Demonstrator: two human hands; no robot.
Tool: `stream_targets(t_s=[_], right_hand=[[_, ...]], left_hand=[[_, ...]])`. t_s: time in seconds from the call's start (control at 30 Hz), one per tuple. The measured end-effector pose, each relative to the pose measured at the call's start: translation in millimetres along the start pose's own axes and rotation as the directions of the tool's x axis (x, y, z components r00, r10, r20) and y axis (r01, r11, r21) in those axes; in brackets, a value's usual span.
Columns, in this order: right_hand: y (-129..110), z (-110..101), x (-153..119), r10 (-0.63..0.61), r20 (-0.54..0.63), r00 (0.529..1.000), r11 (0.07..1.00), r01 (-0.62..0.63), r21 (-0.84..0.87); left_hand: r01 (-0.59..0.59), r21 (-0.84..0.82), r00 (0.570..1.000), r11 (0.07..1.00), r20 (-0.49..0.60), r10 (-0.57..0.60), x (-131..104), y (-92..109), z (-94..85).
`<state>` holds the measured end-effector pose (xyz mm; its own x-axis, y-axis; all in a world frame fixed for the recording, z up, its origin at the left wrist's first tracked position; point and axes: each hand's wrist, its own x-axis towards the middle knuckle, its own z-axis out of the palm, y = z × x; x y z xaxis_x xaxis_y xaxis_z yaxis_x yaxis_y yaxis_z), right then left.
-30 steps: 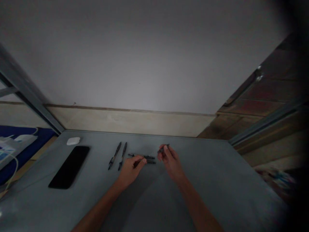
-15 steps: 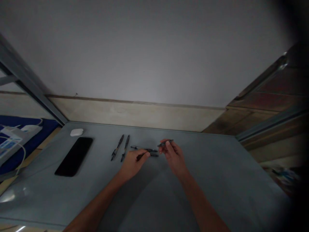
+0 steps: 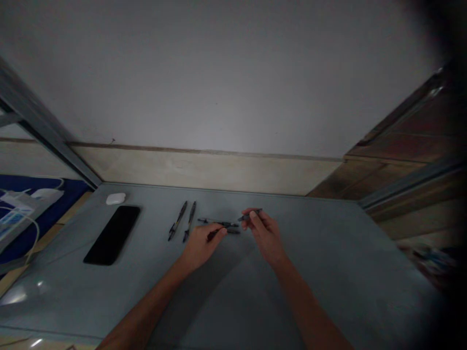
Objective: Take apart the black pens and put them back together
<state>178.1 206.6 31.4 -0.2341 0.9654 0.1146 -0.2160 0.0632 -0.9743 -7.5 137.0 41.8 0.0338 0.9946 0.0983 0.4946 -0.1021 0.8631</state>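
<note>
Between thumb and fingers, my left hand pinches a dark pen part whose tip points right. My right hand is closed on another dark pen part, its lower end close to the tip of the left one. Whether the two parts touch is too small to tell. Behind and beneath my left fingers, two dark pens lie roughly sideways on the grey table, one partly covered by the hand. To the left, a pen and another pen lie side by side, slanted.
A black phone lies at the left of the table, with a white rounded case behind it. Beyond the left edge are a white power strip and cables on blue cloth. A pale wall rises along the table's back.
The pen parts in my two hands have come closer together, end toward end. The view has shifted very slightly. The pens on the table keep their places.
</note>
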Motion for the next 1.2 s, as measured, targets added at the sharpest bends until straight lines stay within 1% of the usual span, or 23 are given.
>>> stream_targets(t_s=[0.13,0.27,0.37,0.5,0.6,0.7,0.77,0.87,0.97,1.03,1.2], right_hand=[[0,-1,0,0.002,0.017,1.0,0.999,-0.002,-0.046],[-5,2,-1,0.037,0.056,0.998,0.986,-0.027,-0.165],[-9,7,-3,0.071,0.115,0.991,0.977,-0.046,-0.206],[-8,12,-6,0.132,0.213,0.968,0.971,-0.084,-0.222],[-5,13,-8,0.153,0.302,0.941,0.962,-0.072,-0.262],[-3,15,-10,0.14,0.375,0.916,0.963,-0.037,-0.268],[-5,17,-12,0.115,0.38,0.918,0.959,-0.003,-0.284],[-6,18,-13,0.082,0.362,0.929,0.939,0.049,-0.339],[-3,18,-13,0.051,0.347,0.936,0.926,0.085,-0.367],[2,17,-11,0.008,0.348,0.937,0.924,0.126,-0.361],[9,15,-10,-0.025,0.318,0.948,0.931,0.139,-0.338]], left_hand=[[-0.006,0.007,1.0,1.0,0.005,0.006,0,0,-0.3],[0.022,-0.001,1.0,1.0,0.001,-0.022,0,1,-0.6],[0.006,-0.01,1.0,1.0,0.008,-0.006,0,0,0.0],[-0.043,0.008,0.997,0.999,0.058,0.043,0,-4,1.0],[-0.073,0.083,0.993,0.994,0.101,0.065,0,-8,1.9],[-0.084,0.216,0.993,0.973,0.104,0.062,-2,-13,4.0],[-0.094,0.288,0.991,0.953,0.12,0.062,-4,-16,5.9],[-0.109,0.345,0.989,0.932,0.133,0.067,-7,-16,7.7],[-0.1,0.371,0.993,0.923,0.101,0.067,-8,-16,7.2],[-0.093,0.379,0.994,0.921,0.09,0.063,-7,-18,6.0],[-0.137,0.396,0.989,0.908,0.113,0.1,-3,-26,8.3]])
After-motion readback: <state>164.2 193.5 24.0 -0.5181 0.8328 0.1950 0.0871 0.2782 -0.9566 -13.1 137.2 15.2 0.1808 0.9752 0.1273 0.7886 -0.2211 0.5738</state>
